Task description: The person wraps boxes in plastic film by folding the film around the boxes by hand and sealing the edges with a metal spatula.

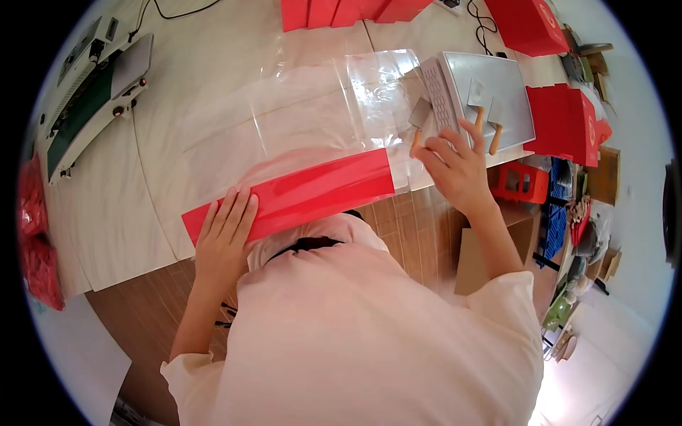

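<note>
My left hand (pixel 231 221) lies flat, fingers stretched out, on the left part of a long, flat red box (pixel 323 186) at the table's front edge. Clear plastic film (pixel 305 113) spreads over the table behind it. At the right, my right hand (pixel 455 167) has its thumb and fingers bent around the handle end of a small scraper (pixel 420 113), its index finger raised. Two more scrapers with wooden handles (pixel 495 140) (pixel 479 118) rest on top of a silver-grey metal box (pixel 508 78) just beyond that hand.
A green-and-white machine (pixel 96 99) stands on the table (pixel 156 234) at the left. Red boxes (pixel 355 11) are at the back, with more red boxes (pixel 561 124) at the right. A red crate (pixel 521 182) and a cardboard box (pixel 472 263) sit below the right edge.
</note>
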The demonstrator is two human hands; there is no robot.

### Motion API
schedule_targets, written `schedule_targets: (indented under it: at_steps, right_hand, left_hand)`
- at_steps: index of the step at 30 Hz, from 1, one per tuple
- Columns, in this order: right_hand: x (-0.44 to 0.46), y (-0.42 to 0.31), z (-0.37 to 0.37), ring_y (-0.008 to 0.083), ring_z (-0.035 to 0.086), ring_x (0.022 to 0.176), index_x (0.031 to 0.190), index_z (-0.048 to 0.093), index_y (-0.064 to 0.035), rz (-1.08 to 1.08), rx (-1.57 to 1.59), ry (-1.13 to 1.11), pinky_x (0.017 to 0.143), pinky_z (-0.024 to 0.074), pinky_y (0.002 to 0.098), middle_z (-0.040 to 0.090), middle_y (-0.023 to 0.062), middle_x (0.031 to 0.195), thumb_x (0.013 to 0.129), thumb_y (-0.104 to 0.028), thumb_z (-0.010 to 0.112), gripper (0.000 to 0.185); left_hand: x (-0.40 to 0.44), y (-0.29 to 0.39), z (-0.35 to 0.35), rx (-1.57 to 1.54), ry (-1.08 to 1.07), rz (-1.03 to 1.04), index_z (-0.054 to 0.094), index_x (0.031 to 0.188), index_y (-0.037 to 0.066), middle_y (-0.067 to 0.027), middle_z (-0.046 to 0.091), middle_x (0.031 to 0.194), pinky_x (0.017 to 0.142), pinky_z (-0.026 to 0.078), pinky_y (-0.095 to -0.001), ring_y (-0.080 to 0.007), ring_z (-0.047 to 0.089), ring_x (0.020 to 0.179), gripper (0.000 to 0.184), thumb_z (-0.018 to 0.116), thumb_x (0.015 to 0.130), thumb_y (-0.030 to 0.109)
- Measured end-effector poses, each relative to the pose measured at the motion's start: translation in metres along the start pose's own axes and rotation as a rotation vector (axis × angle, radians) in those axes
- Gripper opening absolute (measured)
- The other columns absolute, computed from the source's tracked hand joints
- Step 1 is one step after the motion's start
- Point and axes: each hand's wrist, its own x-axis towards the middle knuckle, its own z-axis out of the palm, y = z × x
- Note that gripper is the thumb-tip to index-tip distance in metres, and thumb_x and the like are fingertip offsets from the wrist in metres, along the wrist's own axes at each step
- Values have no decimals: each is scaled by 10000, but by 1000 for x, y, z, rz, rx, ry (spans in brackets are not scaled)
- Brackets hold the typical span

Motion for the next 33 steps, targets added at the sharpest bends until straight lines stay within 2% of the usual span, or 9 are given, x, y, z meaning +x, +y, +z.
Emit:
schedule_targets:
  at_steps: [4,7,9,12,15,19,21,24,33]
  right_hand:
    - [-34,14,4,199,580,942,881,657,-110,249,-72,-15,1006,371,404,605,4,895,769,-60,703,132]
    - [-40,-3,17,230,598,999,1034,662,-68,1038,772,18,876,435,307,665,59,963,945,-254,603,214]
    - [-25,-24,30,176,598,972,1066,658,-29,1117,1141,41,849,440,282,672,62,1029,941,-287,613,289]
    - [5,-51,28,154,600,944,1060,651,21,1209,1436,64,846,450,292,676,70,1026,941,-300,614,344]
    - [10,-56,28,139,597,957,1055,650,50,1239,1268,-113,867,450,287,679,80,991,930,-293,633,365]
    - [3,-58,35,113,579,906,1023,680,29,1230,1298,-42,825,451,263,685,70,984,908,-258,668,309]
    - [-7,-51,41,117,580,933,1035,678,25,1215,1305,-1,870,440,276,682,65,999,916,-251,660,301]
    - [-27,-46,54,132,574,1051,806,587,-70,1260,1488,88,1011,363,288,678,89,1075,945,-188,629,187]
    - [-31,-39,55,116,580,988,862,565,-93,1130,1477,73,962,411,281,666,69,1045,975,-201,588,158]
  left_hand:
    - [-2,1,4,34,13,-13,458,1392,46,-94,421,1480,1124,322,-419,-249,378,1381,714,697,731,164]
    - [-3,1,7,-1,28,-19,470,1378,14,-133,438,1461,1108,327,-471,-300,401,1363,707,711,724,133]
    - [-4,-3,8,29,13,0,471,1376,13,-133,440,1460,1109,326,-472,-300,401,1362,699,705,731,145]
    - [-5,-3,9,52,19,9,474,1371,12,-134,443,1457,1108,327,-471,-303,406,1359,692,703,733,151]
    - [-6,2,7,39,25,-6,470,1381,29,-120,447,1457,1111,322,-446,-280,408,1359,679,677,745,147]
    - [-11,1,3,39,41,-5,459,1398,48,-101,448,1459,1106,329,-409,-246,428,1342,615,587,802,127]
    - [-2,4,-3,84,91,24,561,1292,29,-101,536,1373,1030,419,-403,-254,514,1248,473,584,831,135]
    - [-5,10,2,80,169,-14,597,1256,42,-67,562,1344,984,460,-355,-216,542,1211,411,575,855,126]
    - [-8,12,4,19,274,-14,598,1255,58,-26,580,1315,934,498,-303,-176,555,1185,419,607,844,137]
